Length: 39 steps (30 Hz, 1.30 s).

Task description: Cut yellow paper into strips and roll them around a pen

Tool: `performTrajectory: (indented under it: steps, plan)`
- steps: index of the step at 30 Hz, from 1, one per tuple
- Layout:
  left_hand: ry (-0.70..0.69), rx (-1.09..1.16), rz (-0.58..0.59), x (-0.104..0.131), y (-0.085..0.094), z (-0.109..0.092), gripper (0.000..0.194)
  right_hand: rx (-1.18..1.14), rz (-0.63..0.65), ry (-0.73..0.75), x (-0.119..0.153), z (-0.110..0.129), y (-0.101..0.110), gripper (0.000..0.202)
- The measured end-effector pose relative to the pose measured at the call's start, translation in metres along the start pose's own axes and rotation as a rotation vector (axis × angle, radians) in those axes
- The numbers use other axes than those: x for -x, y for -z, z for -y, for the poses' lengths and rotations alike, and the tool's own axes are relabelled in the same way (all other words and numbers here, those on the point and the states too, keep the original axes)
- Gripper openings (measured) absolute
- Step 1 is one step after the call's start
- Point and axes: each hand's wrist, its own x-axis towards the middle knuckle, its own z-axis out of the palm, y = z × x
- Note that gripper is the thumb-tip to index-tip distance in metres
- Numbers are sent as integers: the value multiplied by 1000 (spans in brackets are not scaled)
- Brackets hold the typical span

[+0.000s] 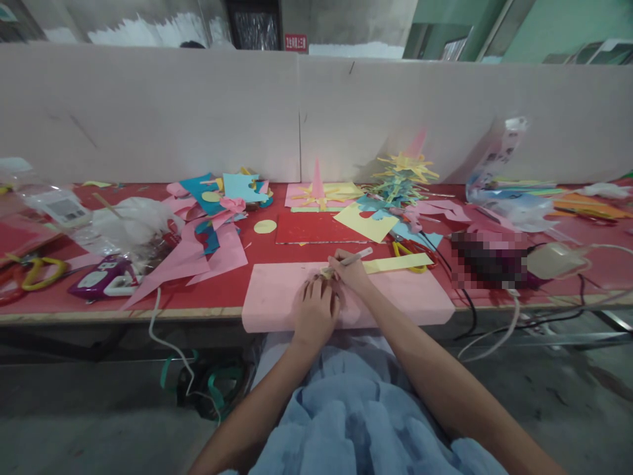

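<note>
My right hand (349, 270) is closed around a pale pen (362, 254), its lower end pointing toward my left fingers. Flat on a large pink paper sheet (277, 297) lies my left hand (316, 305), fingers slightly spread. A small bit of yellow paper (326, 271) shows between the two hands, partly hidden by the fingers. To the right, a long yellow paper strip (400, 262) rests across the pink sheet's far edge. The near edge of the sheet bends down over the table's front.
Behind the sheet are a red board (316, 227), a paper tree (400, 178) and a pink cone (317, 181). Scissors (413, 256) lie right, beside cables; paper scraps (217, 244) and a purple glue-gun-like tool (106, 277) left. A white partition (198, 112) stands behind.
</note>
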Motion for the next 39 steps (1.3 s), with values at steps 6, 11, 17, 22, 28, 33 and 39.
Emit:
performTrajectory:
  steps: [6,11,17,22,28,33,39]
  plan:
    - [0,-2,-12,0,0,-1,24,16,31,-15,0,1,1,30]
    - [-4,-11,-23,-1,2,-1,23,1,33,-20,0,1,1,28]
    - [-10,-20,-27,0,2,0,23,43,17,-29,2,6,1,28]
    - [-10,-19,-19,0,1,1,24,14,38,-21,2,5,0,29]
    - [-4,-12,-16,0,1,-1,23,37,29,-22,2,5,-1,27]
    - [-2,-16,-17,0,1,0,25,55,-10,-35,1,2,-1,26]
    - [-3,-9,-8,1,0,0,25,18,-46,-36,-1,-1,1,28]
